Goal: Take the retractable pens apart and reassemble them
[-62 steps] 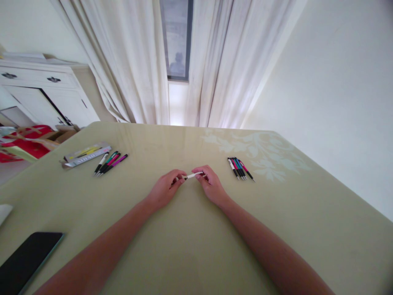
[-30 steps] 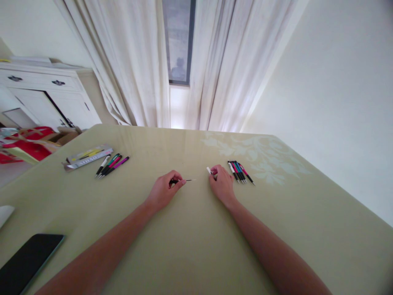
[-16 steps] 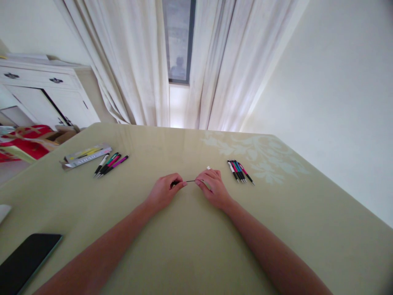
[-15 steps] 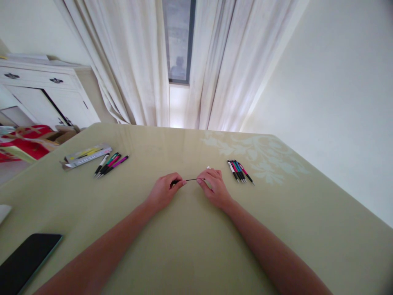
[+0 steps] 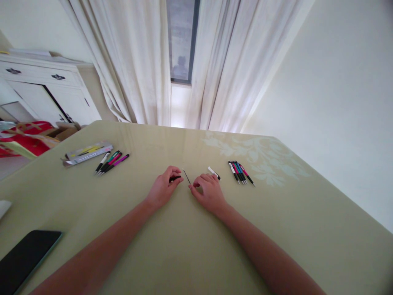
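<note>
My left hand [image 5: 163, 187] is closed on a short black pen part [image 5: 175, 178] at the middle of the olive-green table [image 5: 190, 246]. My right hand [image 5: 208, 191] pinches the near end of a thin pen refill [image 5: 186, 176], which points away towards the curtains. A white pen barrel [image 5: 213, 172] lies on the table just beyond my right hand, not touched. Several coloured pens [image 5: 240, 171] lie in a row to the right of it. Another group of pens [image 5: 112, 162] lies at the left.
A flat pen box [image 5: 87, 153] lies beside the left group of pens. A black phone [image 5: 24, 262] rests at the near left edge. A white cabinet [image 5: 46, 96] and red bags [image 5: 27, 141] stand beyond the table's left side. Curtains [image 5: 147, 61] hang behind.
The white pen came apart: my right hand set the white barrel down near the right pens, came back and drew the thin refill out of the black part in my left hand.
</note>
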`<state>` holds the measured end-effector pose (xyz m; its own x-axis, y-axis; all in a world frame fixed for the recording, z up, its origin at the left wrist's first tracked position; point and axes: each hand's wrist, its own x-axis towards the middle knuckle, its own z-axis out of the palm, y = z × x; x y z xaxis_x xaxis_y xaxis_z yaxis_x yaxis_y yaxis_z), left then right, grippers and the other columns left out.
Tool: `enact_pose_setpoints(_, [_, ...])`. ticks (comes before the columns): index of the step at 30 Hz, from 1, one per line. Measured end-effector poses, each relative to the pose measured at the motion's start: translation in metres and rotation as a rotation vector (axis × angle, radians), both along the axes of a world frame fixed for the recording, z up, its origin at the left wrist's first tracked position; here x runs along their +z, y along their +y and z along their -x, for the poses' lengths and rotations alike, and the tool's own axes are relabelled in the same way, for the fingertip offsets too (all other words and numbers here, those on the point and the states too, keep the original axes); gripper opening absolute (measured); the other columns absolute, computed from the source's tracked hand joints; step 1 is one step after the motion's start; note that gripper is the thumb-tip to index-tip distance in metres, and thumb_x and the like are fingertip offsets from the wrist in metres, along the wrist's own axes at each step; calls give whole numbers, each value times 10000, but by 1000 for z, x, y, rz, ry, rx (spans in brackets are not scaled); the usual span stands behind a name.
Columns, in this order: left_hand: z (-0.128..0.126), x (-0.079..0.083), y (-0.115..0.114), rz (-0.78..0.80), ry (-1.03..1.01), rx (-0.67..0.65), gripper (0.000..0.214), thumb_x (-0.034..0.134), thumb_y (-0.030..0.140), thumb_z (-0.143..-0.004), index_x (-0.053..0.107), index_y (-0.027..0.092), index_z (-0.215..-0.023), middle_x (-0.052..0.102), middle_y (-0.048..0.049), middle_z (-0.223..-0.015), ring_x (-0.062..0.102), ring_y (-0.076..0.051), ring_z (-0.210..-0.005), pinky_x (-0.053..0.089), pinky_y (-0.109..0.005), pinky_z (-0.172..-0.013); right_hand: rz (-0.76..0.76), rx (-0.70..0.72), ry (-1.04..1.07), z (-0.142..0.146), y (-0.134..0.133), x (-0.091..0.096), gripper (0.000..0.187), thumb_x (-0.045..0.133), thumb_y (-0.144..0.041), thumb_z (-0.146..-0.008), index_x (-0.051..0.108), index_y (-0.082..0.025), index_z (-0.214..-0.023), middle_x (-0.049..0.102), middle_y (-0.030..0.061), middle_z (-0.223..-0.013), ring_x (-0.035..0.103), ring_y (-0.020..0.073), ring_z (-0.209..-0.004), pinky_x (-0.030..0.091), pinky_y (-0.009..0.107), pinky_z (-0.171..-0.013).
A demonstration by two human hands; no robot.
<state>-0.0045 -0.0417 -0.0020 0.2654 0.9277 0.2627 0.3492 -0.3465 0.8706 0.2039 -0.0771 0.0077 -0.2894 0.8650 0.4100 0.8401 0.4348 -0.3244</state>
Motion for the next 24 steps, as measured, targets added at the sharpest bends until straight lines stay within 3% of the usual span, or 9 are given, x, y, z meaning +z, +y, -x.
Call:
enact_pose_setpoints(4, [-1, 4, -3, -17, 27, -115, 135, 668, 328, -918, 608, 209, -939, 700, -3, -870, 672, -174, -836, 520, -289, -772, 23, 146, 50, -4, 1, 1, 138, 597, -330, -993, 658, -208, -972, 686, 53, -955, 601, 213, -942, 393, 362, -891])
enact_pose_setpoints(10, [1, 9, -5, -254, 68, -230, 118, 670, 312, -937, 679, 195, -927, 656, -28, -903, 626, -169, -853, 509, -282, -776, 22, 270, 85, -6, 2, 1, 173, 523, -315, -1037, 660, -210, -1043, 685, 65, -989, 603, 206, -952, 441, 345, -890])
enact_pose_setpoints(16, [2, 9, -6, -336, 54, -333, 125, 575, 211, -989, 693, 193, -1025, 633, -65, -1016, 618, -175, -992, 504, -318, -911, 45, 289, 93, -7, 4, -1, 156, 538, -289, -1028, 655, -196, -982, 674, 66, -955, 598, 203, -929, 450, 329, -867])
enact_pose_setpoints(24, [2, 8, -6, -350, 40, -321, 159, 596, 238, -985, 690, 208, -1109, 705, -66, -1003, 655, -187, -965, 532, -326, -884, 72, 287, 84, -7, 6, -1, 109, 599, -263, -998, 669, -195, -1046, 682, 55, -957, 610, 194, -925, 450, 308, -854])
